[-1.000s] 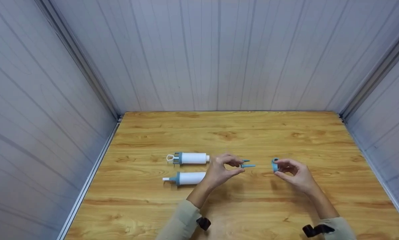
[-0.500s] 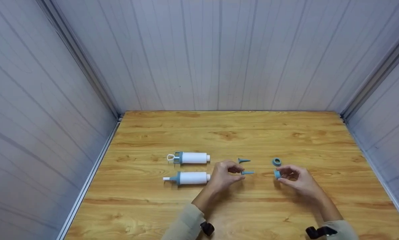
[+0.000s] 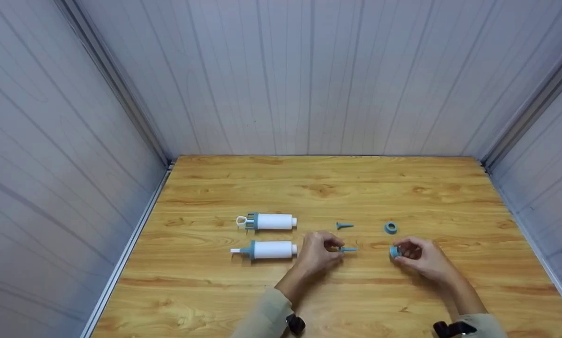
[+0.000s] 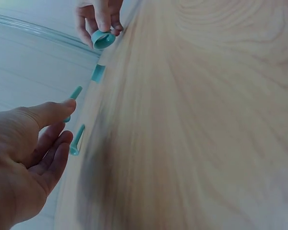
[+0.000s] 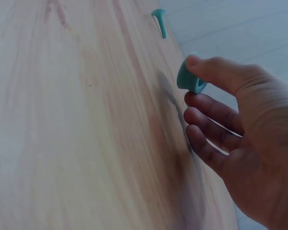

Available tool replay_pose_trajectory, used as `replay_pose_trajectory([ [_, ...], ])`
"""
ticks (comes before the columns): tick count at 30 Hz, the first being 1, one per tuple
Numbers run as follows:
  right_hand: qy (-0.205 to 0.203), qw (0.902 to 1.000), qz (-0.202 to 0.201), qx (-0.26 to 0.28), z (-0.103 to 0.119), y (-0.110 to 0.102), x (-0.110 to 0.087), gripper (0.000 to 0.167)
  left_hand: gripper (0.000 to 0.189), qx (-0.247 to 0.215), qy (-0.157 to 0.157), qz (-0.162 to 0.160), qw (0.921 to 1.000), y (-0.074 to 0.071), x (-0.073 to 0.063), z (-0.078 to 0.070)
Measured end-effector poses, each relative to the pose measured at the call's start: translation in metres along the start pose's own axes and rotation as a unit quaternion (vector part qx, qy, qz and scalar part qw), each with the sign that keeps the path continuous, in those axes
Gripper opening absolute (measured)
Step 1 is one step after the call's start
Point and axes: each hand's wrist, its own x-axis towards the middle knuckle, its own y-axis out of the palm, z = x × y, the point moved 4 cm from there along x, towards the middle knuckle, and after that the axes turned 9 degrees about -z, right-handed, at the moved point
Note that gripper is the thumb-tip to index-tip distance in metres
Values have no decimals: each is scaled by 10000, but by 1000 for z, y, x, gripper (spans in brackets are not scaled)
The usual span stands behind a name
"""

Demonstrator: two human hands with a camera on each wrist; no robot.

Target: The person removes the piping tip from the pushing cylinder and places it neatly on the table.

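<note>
My left hand (image 3: pixel 319 251) pinches a small teal tapered nozzle (image 3: pixel 350 249) between thumb and fingers, low over the table. In the left wrist view the thumb covers the middle of this nozzle (image 4: pixel 77 92). A matching nozzle (image 3: pixel 344 226) lies farther back on the wood. My right hand (image 3: pixel 421 257) pinches a teal ring-shaped cap (image 3: pixel 394 252) by its edge; the right wrist view shows this cap (image 5: pixel 186 79) tilted between thumb and index finger, other fingers loosely bent. A second ring cap (image 3: pixel 391 227) rests on the table behind it.
Left of my left hand lie two white cylinders with teal ends: the rear one (image 3: pixel 274 221) has a white loop handle, the front one (image 3: pixel 272 250) a narrow stem. Pale panel walls (image 3: pixel 281 84) stand around the wooden table (image 3: pixel 206 300).
Both hands have moved toward me and lower, carrying the nozzle and the ring cap away from the matching pieces. The rear nozzle and rear cap now show fully.
</note>
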Motion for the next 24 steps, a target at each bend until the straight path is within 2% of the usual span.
replay_pose_trajectory([
  [3, 31, 10000, 36, -23, -1, -1, 0, 30, 17, 37, -21, 15, 10000, 2, 0, 2],
  [7, -66, 9999, 88, -83, -2, -2, 0, 22, 20, 186, 192, -21, 9996, 5, 0, 8],
  [11, -103, 9998, 82, -127, -2, -1, -1, 16, 21, 335, 312, -109, 9989, 13, 3, 25],
  [16, -42, 9999, 105, -111, -2, 1, 1, 29, 22, 590, 449, -189, 9971, 21, 7, 40],
  [19, 20, 9998, 168, -118, -2, 2, 2, 37, 23, 623, 375, -199, 9972, 24, 8, 45],
  [24, 120, 9996, 184, -203, -4, 2, 1, 31, 25, 595, 411, -162, 9973, 26, 10, 49],
])
